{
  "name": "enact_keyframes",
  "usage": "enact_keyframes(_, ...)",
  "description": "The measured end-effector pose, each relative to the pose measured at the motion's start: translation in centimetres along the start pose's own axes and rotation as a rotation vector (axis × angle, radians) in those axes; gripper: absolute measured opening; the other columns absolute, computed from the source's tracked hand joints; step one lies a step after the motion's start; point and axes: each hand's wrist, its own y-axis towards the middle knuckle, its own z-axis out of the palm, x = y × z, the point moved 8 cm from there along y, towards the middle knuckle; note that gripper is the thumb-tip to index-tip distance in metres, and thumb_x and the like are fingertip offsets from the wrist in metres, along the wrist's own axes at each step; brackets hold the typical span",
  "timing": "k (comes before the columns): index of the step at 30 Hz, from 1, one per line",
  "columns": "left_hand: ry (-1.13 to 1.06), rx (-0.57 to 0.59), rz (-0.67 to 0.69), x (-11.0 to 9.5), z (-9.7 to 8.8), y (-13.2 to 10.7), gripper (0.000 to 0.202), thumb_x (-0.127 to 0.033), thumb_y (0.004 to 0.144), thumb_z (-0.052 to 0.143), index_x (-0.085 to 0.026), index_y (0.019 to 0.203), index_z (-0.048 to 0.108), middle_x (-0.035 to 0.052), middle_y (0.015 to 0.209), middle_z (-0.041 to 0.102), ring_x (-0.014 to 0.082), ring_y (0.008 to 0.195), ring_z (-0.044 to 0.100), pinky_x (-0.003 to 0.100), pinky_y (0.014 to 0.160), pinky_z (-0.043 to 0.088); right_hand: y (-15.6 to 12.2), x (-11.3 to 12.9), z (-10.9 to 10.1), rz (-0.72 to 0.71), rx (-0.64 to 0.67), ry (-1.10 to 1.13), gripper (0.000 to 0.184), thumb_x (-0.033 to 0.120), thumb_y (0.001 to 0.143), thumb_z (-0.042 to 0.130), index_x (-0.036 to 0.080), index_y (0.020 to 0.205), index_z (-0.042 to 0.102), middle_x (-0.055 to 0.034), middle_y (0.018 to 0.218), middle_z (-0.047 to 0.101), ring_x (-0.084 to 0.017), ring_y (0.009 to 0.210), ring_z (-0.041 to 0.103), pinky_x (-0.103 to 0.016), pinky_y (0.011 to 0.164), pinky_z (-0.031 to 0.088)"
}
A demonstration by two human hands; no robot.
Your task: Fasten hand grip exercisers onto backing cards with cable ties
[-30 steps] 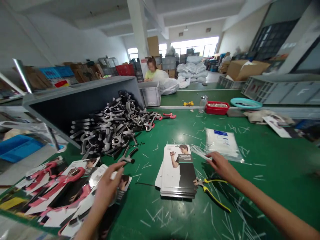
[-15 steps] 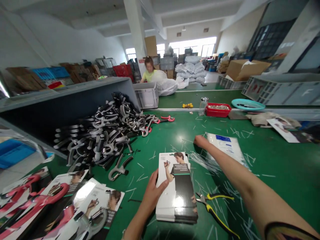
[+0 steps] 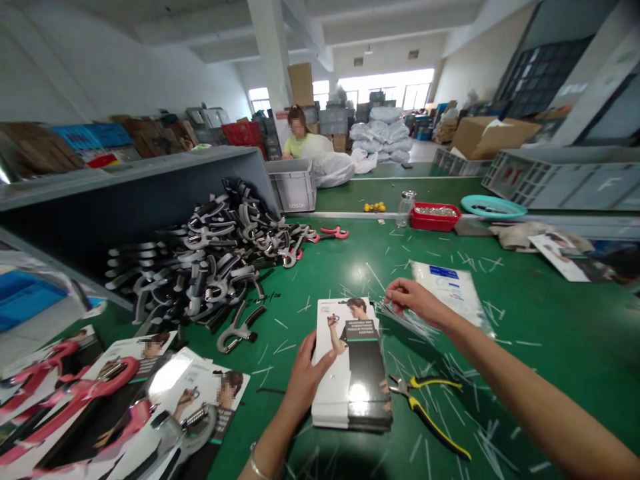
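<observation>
My left hand (image 3: 306, 375) grips the left side of a stack of printed packaging cards (image 3: 333, 393), thumb on top and fingers down the edge. To its upper right, my right hand (image 3: 403, 297) is closed in a pinch at a bundle of thin white plastic ties (image 3: 413, 325). A single thin white tie (image 3: 375, 275) sticks out up and left from its fingertips. Pliers with yellow-and-black handles (image 3: 425, 412) lie spread just right of the cards. A printed clear plastic bag (image 3: 450, 293) rests behind my right wrist.
A tipped grey bin (image 3: 150, 163) spills a heap of grey-and-black hand grips (image 3: 210, 267) at left. Carded pink grips (image 3: 75, 400) lie front left. A glass jar (image 3: 405, 210), red tray (image 3: 435, 218) and turquoise plate (image 3: 493, 206) stand farther back. A co-worker (image 3: 299, 137) sits beyond.
My right hand has turned so its pinched fingers show, and it has come slightly nearer over the ties. A tie now projects from the fingertips. The left hand stays on the cards.
</observation>
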Motion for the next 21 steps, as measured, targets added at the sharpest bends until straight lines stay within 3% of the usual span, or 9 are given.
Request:
enact_keyframes(3, -0.184, 0.012, -0.071, 0.3, -0.3, -0.2, 0.062, -0.040, 0.080, 0.072, -0.021, 0.136, 0.054, 0.0117, 0.137, 0.060, 0.0288, 0.121, 0.058, 0.041, 0.102, 0.043, -2.5, 1.2, 2.3, 0.006, 0.068, 0.416, 0.036, 0.040, 0.082, 0.070, 0.017, 0.108, 0.059, -0.0026, 0.086, 0.068, -0.010, 0.058, 0.058, -0.023, 0.055, 0.050)
enact_keyframes(7, -0.309, -0.092, -0.092, -0.4, -3.3, -0.6, 0.054, -0.038, 0.075, 0.075, -0.018, 0.124, 0.063, 0.0111, 0.124, 0.068, 0.0236, 0.100, 0.067, 0.032, 0.086, 0.051, -4.1, 2.7, 4.9, 0.036, 0.117, 0.645, 0.025, 0.039, 0.083, 0.074, 0.017, 0.091, 0.063, 0.0009, 0.074, 0.066, -0.007, 0.053, 0.054, -0.019, 0.050, 0.046)
enact_keyframes(11, -0.422, -0.068, -0.147, -1.3, -5.6, -1.5, 0.057, -0.034, 0.073, 0.077, -0.016, 0.125, 0.061, 0.0083, 0.105, 0.073, 0.0180, 0.077, 0.069, 0.027, 0.070, 0.052, -4.5, 5.2, 7.8, -0.049, 0.052, 0.685, 0.024, 0.040, 0.084, 0.073, 0.018, 0.086, 0.064, -0.0017, 0.083, 0.070, -0.009, 0.064, 0.062, -0.021, 0.058, 0.052)
enact_keyframes(15, -0.456, -0.004, -0.236, -0.4, -6.2, -2.6, 0.056, -0.032, 0.072, 0.078, -0.014, 0.122, 0.063, 0.0067, 0.090, 0.075, 0.0151, 0.065, 0.066, 0.024, 0.063, 0.050, -4.5, 6.9, 13.0, -0.086, 0.066, 0.648, 0.023, 0.039, 0.084, 0.073, 0.020, 0.091, 0.061, -0.0009, 0.078, 0.071, -0.014, 0.069, 0.068, -0.028, 0.068, 0.057)
enact_keyframes(18, -0.533, -0.110, -0.210, 1.1, -7.4, -3.1, 0.049, -0.038, 0.077, 0.074, -0.013, 0.118, 0.067, 0.0093, 0.099, 0.075, 0.0166, 0.073, 0.068, 0.025, 0.068, 0.051, -4.5, 7.3, 16.5, -0.148, 0.124, 0.539, 0.024, 0.042, 0.088, 0.067, 0.020, 0.091, 0.057, -0.0023, 0.078, 0.071, -0.017, 0.075, 0.071, -0.033, 0.072, 0.059)
enact_keyframes(21, -0.496, -0.257, -0.181, 2.8, -8.3, -3.6, 0.039, -0.038, 0.083, 0.067, -0.013, 0.112, 0.070, 0.0093, 0.100, 0.075, 0.0180, 0.080, 0.069, 0.025, 0.072, 0.052, -4.5, 7.0, 17.7, -0.215, 0.074, 0.431, 0.024, 0.044, 0.092, 0.060, 0.021, 0.093, 0.055, -0.0023, 0.078, 0.069, -0.017, 0.072, 0.071, -0.033, 0.068, 0.060)
